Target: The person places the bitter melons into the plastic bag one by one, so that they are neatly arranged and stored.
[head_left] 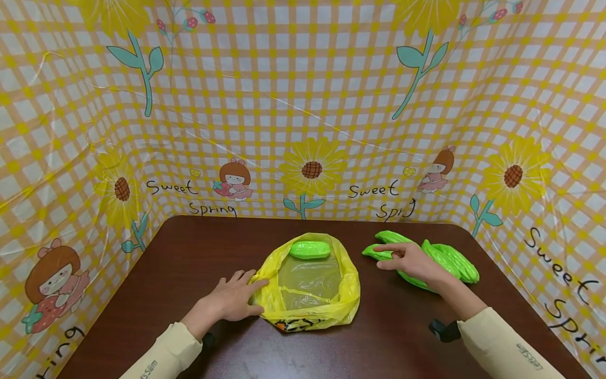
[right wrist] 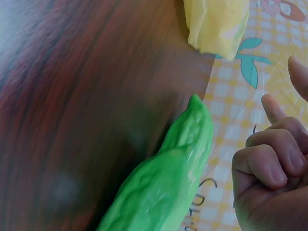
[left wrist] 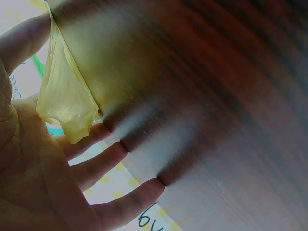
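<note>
A yellow plastic bag lies on the table with its mouth spread wide. Inside it, at the far side, is a bright green bitter melon. My left hand rests at the bag's left rim, fingers spread on the table and thumb against the plastic. In the left wrist view a fold of the bag hangs by the palm. My right hand hovers above several glossy green bitter melons at the right. Its index finger and thumb are extended, the other fingers curled, and it holds nothing.
The dark brown table is bordered by a checked sheet printed with flowers at the back and sides. A small black object shows beside the right sleeve.
</note>
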### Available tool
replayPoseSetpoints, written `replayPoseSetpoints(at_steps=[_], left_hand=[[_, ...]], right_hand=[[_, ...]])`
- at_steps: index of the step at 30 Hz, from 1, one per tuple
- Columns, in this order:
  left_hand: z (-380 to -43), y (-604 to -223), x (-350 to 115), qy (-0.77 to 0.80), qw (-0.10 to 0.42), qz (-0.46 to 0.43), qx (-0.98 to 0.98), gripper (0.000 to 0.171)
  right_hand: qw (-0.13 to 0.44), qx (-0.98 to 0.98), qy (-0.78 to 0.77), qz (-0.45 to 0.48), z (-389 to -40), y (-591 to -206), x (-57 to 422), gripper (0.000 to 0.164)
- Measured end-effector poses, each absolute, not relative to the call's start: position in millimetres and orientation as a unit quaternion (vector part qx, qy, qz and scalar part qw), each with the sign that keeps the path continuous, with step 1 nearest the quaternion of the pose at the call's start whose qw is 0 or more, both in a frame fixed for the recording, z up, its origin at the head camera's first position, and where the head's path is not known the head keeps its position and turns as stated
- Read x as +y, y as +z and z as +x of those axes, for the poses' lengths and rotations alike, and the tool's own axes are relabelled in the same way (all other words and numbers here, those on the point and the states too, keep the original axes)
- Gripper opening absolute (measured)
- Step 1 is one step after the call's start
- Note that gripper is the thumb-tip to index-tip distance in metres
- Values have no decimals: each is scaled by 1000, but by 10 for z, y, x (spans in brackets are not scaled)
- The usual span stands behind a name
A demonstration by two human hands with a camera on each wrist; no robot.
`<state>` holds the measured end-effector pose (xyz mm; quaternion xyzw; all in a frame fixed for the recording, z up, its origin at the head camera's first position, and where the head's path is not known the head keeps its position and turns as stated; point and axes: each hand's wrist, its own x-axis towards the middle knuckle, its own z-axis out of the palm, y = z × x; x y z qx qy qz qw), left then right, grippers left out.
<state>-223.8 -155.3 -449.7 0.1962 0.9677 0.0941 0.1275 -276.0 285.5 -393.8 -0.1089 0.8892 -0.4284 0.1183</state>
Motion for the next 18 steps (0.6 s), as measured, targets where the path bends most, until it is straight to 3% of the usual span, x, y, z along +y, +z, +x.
replayPoseSetpoints(at_steps=[18], left_hand=[[-2231, -4486, -1553, 99, 127, 196, 967, 66]], right_hand=[[103, 895, -423, -101, -2573, -3973, 3438, 64]])
